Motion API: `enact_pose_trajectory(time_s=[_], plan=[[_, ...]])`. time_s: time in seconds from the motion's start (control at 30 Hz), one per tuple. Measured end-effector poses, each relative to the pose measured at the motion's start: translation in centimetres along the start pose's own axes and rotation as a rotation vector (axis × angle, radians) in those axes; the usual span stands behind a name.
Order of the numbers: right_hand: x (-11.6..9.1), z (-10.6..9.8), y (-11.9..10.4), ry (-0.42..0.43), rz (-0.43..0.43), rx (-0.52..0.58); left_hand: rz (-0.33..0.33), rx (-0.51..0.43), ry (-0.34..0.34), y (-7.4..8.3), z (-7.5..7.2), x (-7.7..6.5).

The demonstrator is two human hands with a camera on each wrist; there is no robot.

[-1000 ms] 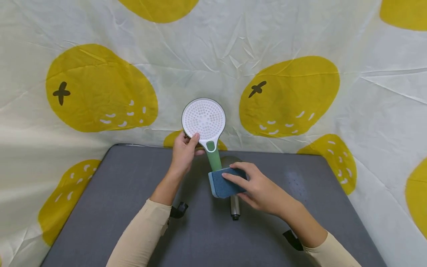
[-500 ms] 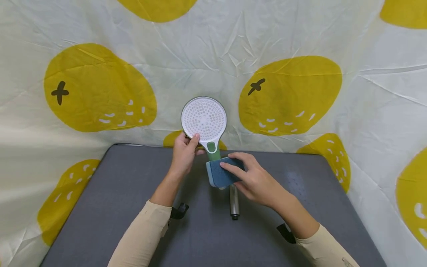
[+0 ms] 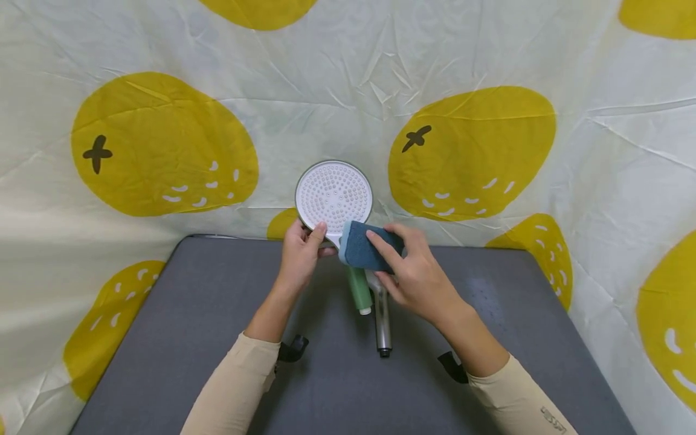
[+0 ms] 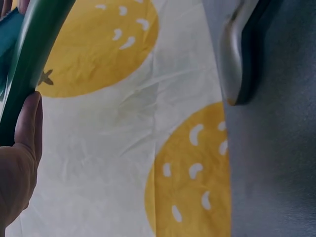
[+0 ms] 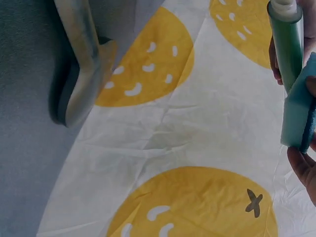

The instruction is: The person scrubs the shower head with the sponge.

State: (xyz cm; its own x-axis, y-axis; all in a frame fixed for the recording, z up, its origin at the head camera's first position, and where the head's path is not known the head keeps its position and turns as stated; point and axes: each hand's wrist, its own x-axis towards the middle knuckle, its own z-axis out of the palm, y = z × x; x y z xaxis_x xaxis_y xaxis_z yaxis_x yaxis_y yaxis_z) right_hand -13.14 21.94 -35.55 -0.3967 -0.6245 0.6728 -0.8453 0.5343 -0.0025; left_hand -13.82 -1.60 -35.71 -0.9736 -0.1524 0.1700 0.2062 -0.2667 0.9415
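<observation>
A shower head with a round white nozzle face and a green handle is held up in front of the person. My left hand grips it at the lower edge of its face, thumb in front. In my right hand a blue two-tone sponge is pinched between thumb and fingers. The sponge overlaps the neck of the shower head in the head view, covering the top of the handle. In the right wrist view the sponge lies against the green handle.
A second, silver shower head lies on the grey tabletop, partly hidden behind the right hand and sponge. White cloth printed with yellow fruit hangs behind and beside the table. Black straps are at both wrists.
My right hand has slid the sponge upward along the green handle to the neck of the shower head, baring the handle's lower end. The left hand has kept its hold in nearly the same place.
</observation>
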Motion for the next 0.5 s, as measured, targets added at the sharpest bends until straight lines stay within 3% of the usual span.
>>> enact_pose_trajectory(time_s=[0.3,0.5], plan=[[-3.3,-0.3,-0.1,-0.139,-0.028,0.117,0.022,0.011,0.055,0.0,0.0,0.1],[-5.8,-0.2,0.0,-0.200,-0.034,0.260,0.029,-0.012,0.038,-0.2,-0.1,0.3]])
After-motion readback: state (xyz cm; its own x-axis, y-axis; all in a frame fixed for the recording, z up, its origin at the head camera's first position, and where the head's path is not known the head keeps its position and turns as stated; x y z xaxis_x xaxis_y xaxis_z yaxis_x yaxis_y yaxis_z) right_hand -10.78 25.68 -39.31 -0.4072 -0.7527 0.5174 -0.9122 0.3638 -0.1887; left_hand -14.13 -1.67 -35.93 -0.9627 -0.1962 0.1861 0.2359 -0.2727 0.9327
